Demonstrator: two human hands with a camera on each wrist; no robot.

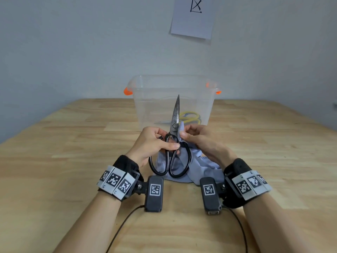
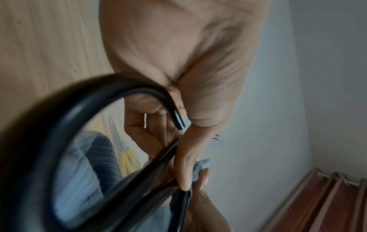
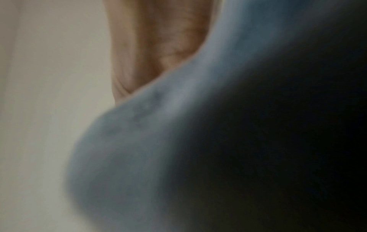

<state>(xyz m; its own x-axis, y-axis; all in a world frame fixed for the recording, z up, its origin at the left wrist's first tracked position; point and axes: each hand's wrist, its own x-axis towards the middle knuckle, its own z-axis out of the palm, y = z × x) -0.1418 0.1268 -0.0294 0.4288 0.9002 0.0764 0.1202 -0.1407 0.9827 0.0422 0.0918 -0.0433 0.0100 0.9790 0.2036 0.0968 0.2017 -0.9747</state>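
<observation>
Black-handled scissors [image 1: 174, 123] stand upright over the wooden table [image 1: 54, 143], blades closed and pointing up and away. My left hand [image 1: 156, 143] grips them just below the pivot, thumb across the handle loops [image 2: 59, 125]. My right hand [image 1: 198, 139] pinches a fold of grey-blue cloth [image 1: 182, 167] against the right side of the scissors near the pivot. The rest of the cloth hangs down behind the handles and lies on the table. In the right wrist view the cloth [image 3: 158, 141] fills most of the picture, blurred, and hides the fingers.
A clear plastic box [image 1: 173, 99] with orange clips stands just behind the scissors; another pair with yellow handles [image 1: 189, 117] lies inside. A sheet of paper [image 1: 193, 17] hangs on the wall. Cables trail from both wrist cameras across the near table.
</observation>
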